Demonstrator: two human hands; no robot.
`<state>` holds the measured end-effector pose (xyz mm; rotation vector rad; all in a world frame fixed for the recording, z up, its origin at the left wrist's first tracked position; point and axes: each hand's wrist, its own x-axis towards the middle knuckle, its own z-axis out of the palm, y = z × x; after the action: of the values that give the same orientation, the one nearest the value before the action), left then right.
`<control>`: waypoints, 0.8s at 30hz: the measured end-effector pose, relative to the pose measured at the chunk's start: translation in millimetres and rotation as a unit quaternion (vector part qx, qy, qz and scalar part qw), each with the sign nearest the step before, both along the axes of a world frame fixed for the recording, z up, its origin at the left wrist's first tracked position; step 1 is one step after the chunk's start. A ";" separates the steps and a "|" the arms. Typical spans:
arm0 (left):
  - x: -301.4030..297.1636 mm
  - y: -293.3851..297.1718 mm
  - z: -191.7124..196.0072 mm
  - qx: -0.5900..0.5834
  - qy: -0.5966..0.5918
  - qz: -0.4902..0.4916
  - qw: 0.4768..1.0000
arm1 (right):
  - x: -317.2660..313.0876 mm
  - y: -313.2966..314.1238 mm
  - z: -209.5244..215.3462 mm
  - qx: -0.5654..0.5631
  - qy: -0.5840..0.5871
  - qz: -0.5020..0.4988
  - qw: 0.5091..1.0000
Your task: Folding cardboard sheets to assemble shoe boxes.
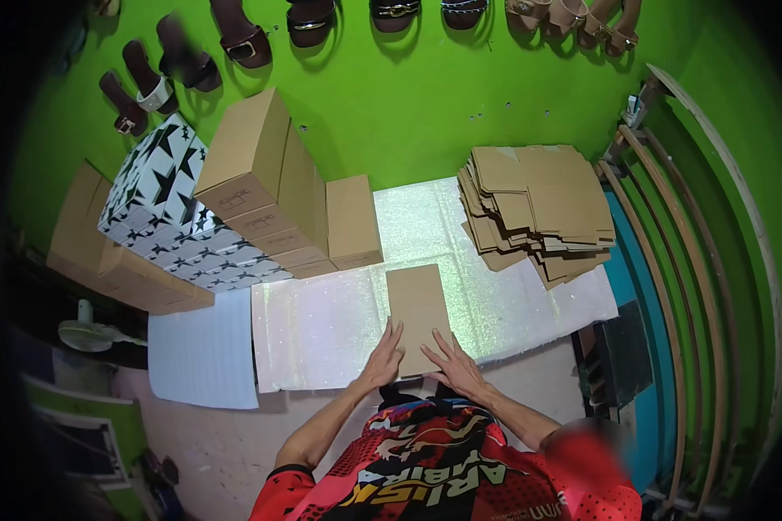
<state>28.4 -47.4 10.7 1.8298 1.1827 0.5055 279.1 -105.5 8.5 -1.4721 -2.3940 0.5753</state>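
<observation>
A brown cardboard box [415, 300], long and narrow with a plain closed top, lies at the front edge of the shiny covered table right before me. My left hand [384, 354] rests at its near left side, fingers stretched along the edge. On the near right part of the top, my right hand [453, 363] lies with its fingers spread apart. Both hands touch the box without wrapping round it. The underside of the box and its near end are partly hidden.
Flattened cardboard boxes [543, 195] form an uneven pile at the back right. Closed brown boxes [250, 169] and star-patterned boxes [169, 187] are stacked at the left. Sandals [310, 22] hang on the green wall. Wooden rails [669, 226] stand at the right, a white fan [87, 330] far left.
</observation>
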 end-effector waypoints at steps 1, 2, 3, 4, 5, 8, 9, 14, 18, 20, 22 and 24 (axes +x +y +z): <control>1.3 -4.8 4.2 -0.029 -0.027 0.018 0.999 | -4.1 4.4 6.7 -0.005 0.004 -0.008 1.000; 3.0 -8.0 12.0 -0.031 -0.027 0.020 0.999 | -4.5 9.4 16.1 -0.009 0.016 -0.017 1.000; 3.5 -9.1 20.0 0.008 -0.019 0.001 1.000 | -3.9 16.9 25.6 -0.012 0.027 -0.025 0.999; 5.8 -8.4 30.5 0.047 -0.012 -0.017 0.999 | -3.0 26.2 42.5 -0.025 0.062 -0.041 0.997; 8.3 -3.6 37.6 0.061 -0.011 -0.021 0.998 | -0.9 37.5 54.4 -0.029 0.054 -0.052 0.997; 6.6 19.0 54.4 0.056 -0.017 0.002 0.998 | 1.3 69.3 80.9 -0.009 0.042 -0.066 0.997; 3.7 26.4 56.6 0.059 -0.030 0.003 0.998 | 1.2 76.9 85.3 -0.006 0.046 -0.059 0.997; -12.4 33.3 22.0 0.101 0.030 -0.053 0.993 | 0.5 80.5 48.5 -0.026 -0.005 0.005 1.000; -0.8 9.6 11.6 0.137 0.103 -0.020 0.985 | -0.6 61.0 37.9 -0.009 -0.062 -0.040 0.997; 6.8 4.4 3.5 0.166 0.112 -0.012 0.980 | -4.9 57.6 25.7 0.015 -0.065 -0.044 0.997; 14.2 1.0 -4.4 0.186 0.150 0.016 0.971 | -11.7 53.3 13.3 0.061 -0.113 -0.049 0.990; 19.9 -0.2 -12.5 0.156 0.095 0.025 0.983 | -16.6 56.2 4.5 0.022 -0.087 -0.048 0.995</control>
<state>48.3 -47.6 -1.8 2.1582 1.3396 0.5819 262.5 -49.2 13.1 -1.6699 -2.4282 0.3833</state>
